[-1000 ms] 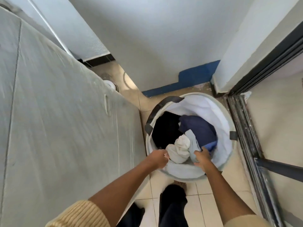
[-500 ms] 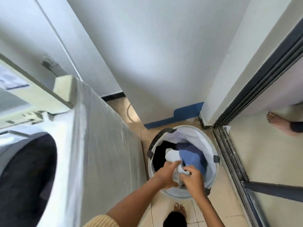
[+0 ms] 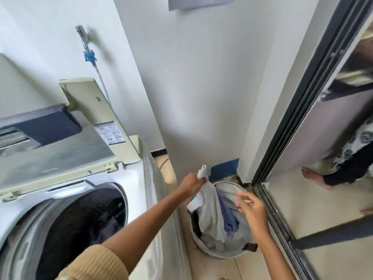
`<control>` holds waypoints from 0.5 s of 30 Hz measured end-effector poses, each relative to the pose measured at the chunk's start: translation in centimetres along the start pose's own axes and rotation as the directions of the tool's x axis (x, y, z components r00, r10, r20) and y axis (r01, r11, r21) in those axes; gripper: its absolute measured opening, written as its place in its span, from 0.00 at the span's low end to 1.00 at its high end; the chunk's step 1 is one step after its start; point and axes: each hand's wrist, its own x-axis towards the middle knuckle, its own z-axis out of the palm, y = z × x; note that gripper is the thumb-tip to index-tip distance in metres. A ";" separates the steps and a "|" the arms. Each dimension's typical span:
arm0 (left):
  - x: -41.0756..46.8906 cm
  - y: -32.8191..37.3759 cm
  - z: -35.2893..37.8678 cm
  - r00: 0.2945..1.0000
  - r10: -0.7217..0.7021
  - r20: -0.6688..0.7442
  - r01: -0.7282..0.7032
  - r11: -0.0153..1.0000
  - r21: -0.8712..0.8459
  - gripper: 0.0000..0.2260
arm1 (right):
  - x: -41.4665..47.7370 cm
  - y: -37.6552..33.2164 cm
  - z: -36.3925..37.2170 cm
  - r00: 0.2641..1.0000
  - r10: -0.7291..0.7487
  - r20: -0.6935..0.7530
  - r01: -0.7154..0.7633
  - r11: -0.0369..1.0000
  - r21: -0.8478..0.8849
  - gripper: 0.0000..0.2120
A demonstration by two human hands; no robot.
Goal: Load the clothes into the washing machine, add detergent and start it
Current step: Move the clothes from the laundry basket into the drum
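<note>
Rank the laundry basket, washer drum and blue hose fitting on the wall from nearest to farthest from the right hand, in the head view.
1. Laundry basket, on the floor just below the right hand.
2. Washer drum, off to the left.
3. Blue hose fitting, high on the far-left wall.

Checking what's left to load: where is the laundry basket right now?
In the head view, the laundry basket stands on the floor at lower centre-right, between the washing machine on its left and the sliding door track on its right.

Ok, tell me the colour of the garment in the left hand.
Light grey garment, seen best in the head view.
</note>
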 end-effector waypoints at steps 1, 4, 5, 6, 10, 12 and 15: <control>-0.7 0.6 -1.3 1.000 -0.012 -0.001 0.012 0.994 -0.106 0.13 | -0.5 0.3 -0.1 0.999 0.044 -0.019 -0.044 0.999 -0.012 0.13; -3.4 2.1 -4.9 0.999 -0.033 0.038 0.046 0.921 -0.387 0.10 | -2.0 1.3 0.6 0.989 0.148 0.003 -0.146 0.980 -0.137 0.13; -4.3 2.5 -5.8 0.998 -0.011 0.055 0.035 0.887 -0.460 0.10 | -2.2 1.5 1.1 0.981 0.189 0.041 -0.178 0.965 -0.192 0.12; -5.1 2.9 -6.6 0.998 0.011 0.063 0.024 0.849 -0.528 0.10 | -2.5 1.5 1.9 0.967 0.230 0.107 -0.202 0.953 -0.227 0.09; -7.5 4.5 -9.2 0.992 0.048 0.113 0.059 0.620 -0.782 0.13 | -3.7 1.4 6.4 0.890 0.281 0.360 -0.091 0.882 -0.463 0.48; -8.5 5.0 -10.2 0.979 0.077 0.188 0.129 0.479 -0.869 0.13 | -4.3 1.2 8.6 0.937 0.197 0.288 -0.032 0.871 -0.491 0.56; -10.0 5.1 -11.9 0.959 0.158 0.236 0.181 0.299 -0.937 0.14 | -4.7 0.8 10.1 0.991 0.121 0.052 -0.090 0.910 -0.405 0.41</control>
